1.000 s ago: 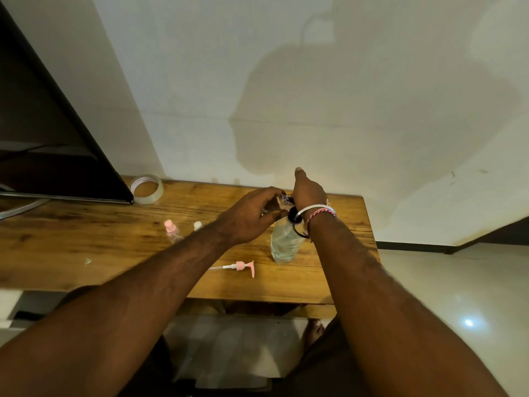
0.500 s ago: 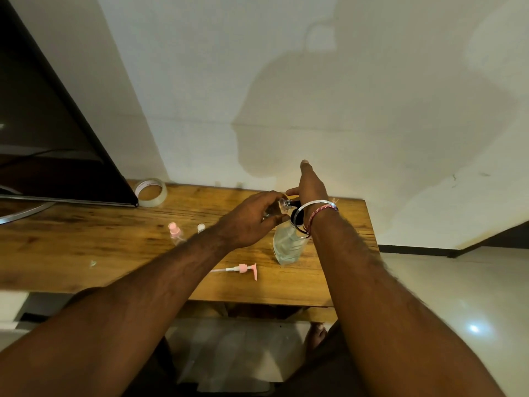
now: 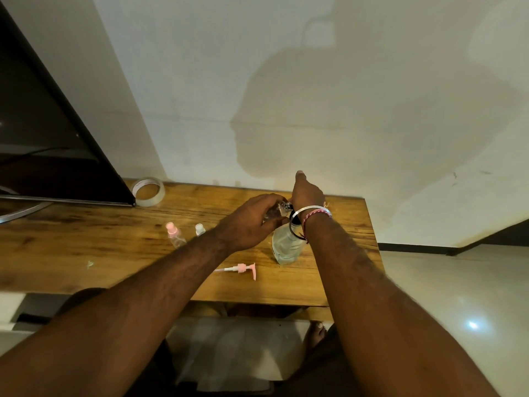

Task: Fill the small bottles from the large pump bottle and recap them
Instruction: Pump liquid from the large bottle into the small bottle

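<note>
Both hands [image 3: 252, 222] apparently hold bottles [image 3: 286, 245] together.

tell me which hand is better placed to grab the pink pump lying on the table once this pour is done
Left, probably. The pink pump lies on the table just under the left forearm, and the left hand holds only a small bottle. The right hand is holding the large bottle.
</note>
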The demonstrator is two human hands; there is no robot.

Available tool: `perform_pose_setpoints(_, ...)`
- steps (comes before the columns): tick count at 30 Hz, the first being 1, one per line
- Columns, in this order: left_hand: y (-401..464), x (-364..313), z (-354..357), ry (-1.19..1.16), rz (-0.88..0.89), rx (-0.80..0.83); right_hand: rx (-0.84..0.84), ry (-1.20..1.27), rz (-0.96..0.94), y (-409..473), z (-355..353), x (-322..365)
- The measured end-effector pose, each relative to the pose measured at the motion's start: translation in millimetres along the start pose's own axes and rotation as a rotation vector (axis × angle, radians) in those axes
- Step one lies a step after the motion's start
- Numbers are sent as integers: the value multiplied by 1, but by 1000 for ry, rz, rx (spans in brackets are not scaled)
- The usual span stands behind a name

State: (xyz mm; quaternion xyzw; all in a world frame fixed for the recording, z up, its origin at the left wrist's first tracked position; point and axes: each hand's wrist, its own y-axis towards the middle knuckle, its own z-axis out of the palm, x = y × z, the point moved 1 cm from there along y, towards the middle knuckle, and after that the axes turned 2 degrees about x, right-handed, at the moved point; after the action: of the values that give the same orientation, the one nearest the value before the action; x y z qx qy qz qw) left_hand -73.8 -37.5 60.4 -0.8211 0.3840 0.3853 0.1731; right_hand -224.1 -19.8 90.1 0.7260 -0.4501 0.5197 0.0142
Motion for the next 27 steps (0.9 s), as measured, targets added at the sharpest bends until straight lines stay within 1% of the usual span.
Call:
perform_pose_setpoints(4, 2, -2, 1, 8, -7, -5, 7, 18, 12, 2, -1, -1)
perform_pose_setpoints(13, 3, -5, -10, -33, -11, -39, 44, 330, 122, -10, 4, 3)
perform_pose_setpoints(18, 5, -8, -10, -1, -7, -11, 44, 404, 166, -10, -1, 4)
perform_pose_setpoints(22, 3, -10, -8, -5, 3, -30, 61, 353, 134, -14, -2, 2)
perform_pose_setpoints(27, 3, -7, -8, -2, -3, -17, -2, 159, 60, -10, -6, -1)
